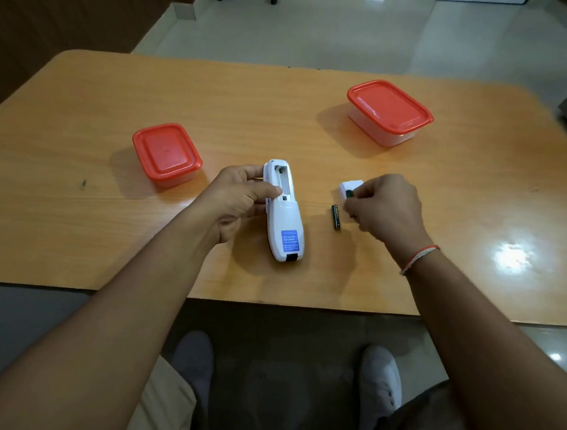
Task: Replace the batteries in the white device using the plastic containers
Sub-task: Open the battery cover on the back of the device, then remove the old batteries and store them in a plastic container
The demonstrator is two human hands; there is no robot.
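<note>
Nearest us are our own shoes (378, 387) and knees, under the table (73, 231) edge; from there we go left to right. The left box (167, 154) sits lid on, well apart from the rest; our left hand (237, 201) curls round the upper part of the device (283, 211), thumb on its face, holding it flat on the table with the battery bay open and apparently empty; a loose battery (335, 216) lies just beside our right hand (385, 206), whose fingertips pinch a second battery (349, 193) over the white cover (351, 186); the right box (390, 111) stands farther back, also lidded.

We judge the task under halfway: the cover is off and the old cells seem out; still to do are opening the boxes, stowing the old cells, fitting fresh ones, and closing the cover.

Neither box shows its contents; most of the pinched battery is hidden by our fingers; the device's label is unreadable.
</note>
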